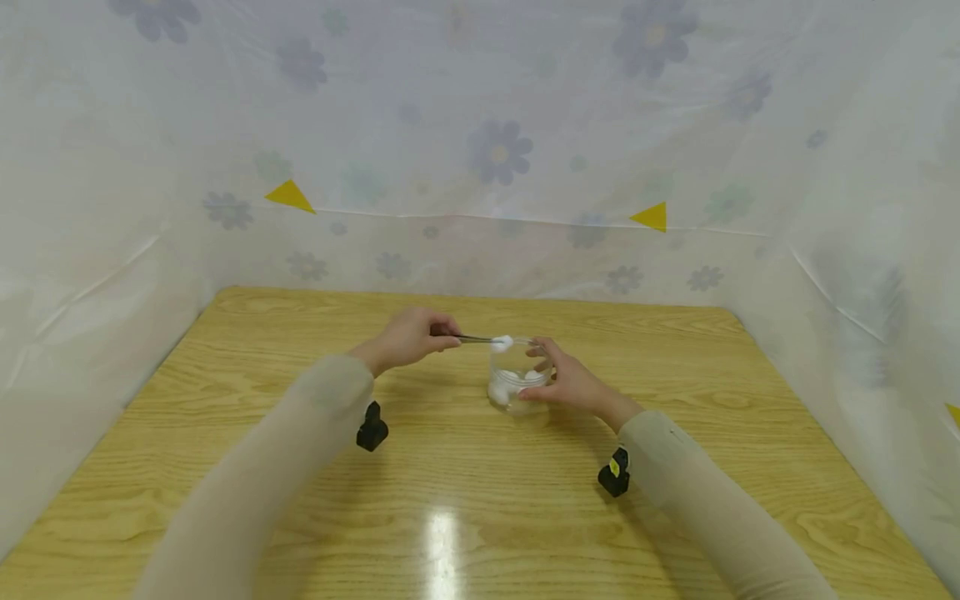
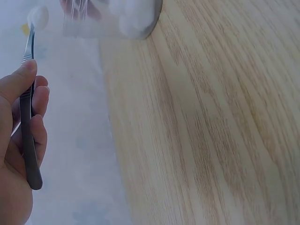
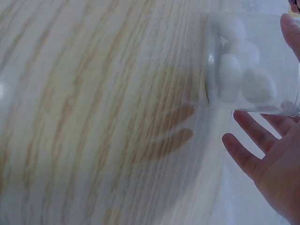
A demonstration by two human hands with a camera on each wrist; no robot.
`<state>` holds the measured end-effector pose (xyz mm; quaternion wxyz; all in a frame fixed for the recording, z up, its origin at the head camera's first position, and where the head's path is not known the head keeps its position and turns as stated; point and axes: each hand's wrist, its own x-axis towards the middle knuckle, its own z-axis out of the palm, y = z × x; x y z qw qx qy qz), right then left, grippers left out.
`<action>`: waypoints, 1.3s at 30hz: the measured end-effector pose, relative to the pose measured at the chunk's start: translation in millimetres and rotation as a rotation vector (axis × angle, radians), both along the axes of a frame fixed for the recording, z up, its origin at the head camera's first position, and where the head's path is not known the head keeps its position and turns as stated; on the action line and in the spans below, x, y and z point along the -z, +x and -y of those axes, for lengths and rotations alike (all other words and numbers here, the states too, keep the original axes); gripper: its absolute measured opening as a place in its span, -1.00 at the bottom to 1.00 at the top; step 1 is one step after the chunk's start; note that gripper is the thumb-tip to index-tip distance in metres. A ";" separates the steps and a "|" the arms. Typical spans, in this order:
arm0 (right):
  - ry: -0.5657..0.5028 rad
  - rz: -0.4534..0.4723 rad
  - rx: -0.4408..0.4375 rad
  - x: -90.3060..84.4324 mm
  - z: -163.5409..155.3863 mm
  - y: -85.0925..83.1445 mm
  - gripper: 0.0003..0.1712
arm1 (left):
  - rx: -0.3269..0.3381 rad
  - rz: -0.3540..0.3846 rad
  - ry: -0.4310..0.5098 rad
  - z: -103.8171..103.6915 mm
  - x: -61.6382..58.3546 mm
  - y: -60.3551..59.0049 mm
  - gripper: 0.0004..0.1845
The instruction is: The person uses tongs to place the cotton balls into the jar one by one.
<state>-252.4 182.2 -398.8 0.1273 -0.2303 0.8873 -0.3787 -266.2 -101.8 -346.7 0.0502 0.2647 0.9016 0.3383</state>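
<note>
My left hand (image 1: 412, 335) pinches a pair of metal tweezers (image 1: 476, 339) between thumb and fingers. A white cotton ball (image 2: 38, 18) sits in the tweezers' tips, at the upper left rim of a clear jar (image 1: 497, 360) in the head view. Around the jar's right side, my right hand (image 1: 576, 383) holds it with the thumb on the near wall and fingers at the far side. The jar stands upright on the table. Several white cotton balls (image 3: 234, 77) lie at its bottom, seen through the wall in the right wrist view.
The wood-grain table (image 1: 480, 500) spreads around the jar. Behind it and at both sides hang pale flowered sheets (image 1: 450, 258) with yellow triangles (image 1: 291, 197) on the back one. A small black device (image 1: 371, 427) is on the left wrist, another (image 1: 615, 473) on the right.
</note>
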 end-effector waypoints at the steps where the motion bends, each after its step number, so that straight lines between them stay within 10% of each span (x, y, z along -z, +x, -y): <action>1: 0.001 0.002 -0.001 0.0 -0.1 0.0 0.05 | 0.004 -0.003 -0.001 -2.0 0.3 -0.3 -0.83; 39: 0.011 0.011 0.028 3.3 -1.5 -2.8 0.06 | 0.048 -0.008 0.000 -32.2 11.6 -5.8 -0.86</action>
